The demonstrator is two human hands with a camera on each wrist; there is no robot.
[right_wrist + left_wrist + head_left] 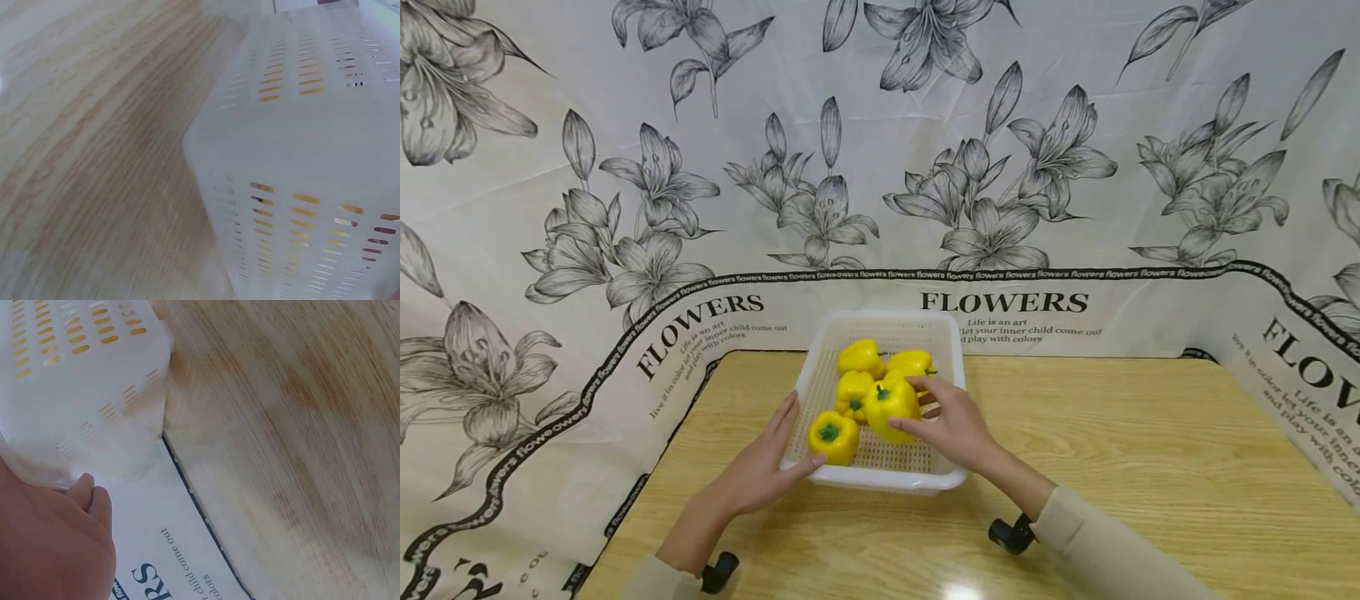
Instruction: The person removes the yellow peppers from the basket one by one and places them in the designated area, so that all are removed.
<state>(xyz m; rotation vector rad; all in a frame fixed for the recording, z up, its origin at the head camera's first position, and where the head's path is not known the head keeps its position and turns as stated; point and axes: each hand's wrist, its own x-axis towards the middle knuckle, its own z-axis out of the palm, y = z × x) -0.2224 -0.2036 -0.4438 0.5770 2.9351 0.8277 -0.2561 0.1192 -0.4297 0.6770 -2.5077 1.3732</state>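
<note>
Right hand [955,423] pinches a yellow pepper [889,410] over the basket [895,478], just below the frame's centre.
The left hand [758,467], fingers extended, rests against the basket's left side; light pressure there should steady it, and a gentle pinch would avoid knocking the other peppers [853,392].

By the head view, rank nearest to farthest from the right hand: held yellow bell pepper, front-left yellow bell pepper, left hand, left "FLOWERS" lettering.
1. Held yellow bell pepper: in the right hand.
2. Front-left yellow bell pepper: inside the white basket.
3. Left hand: at the basket's left side.
4. Left "FLOWERS" lettering: farther left, behind.
</note>
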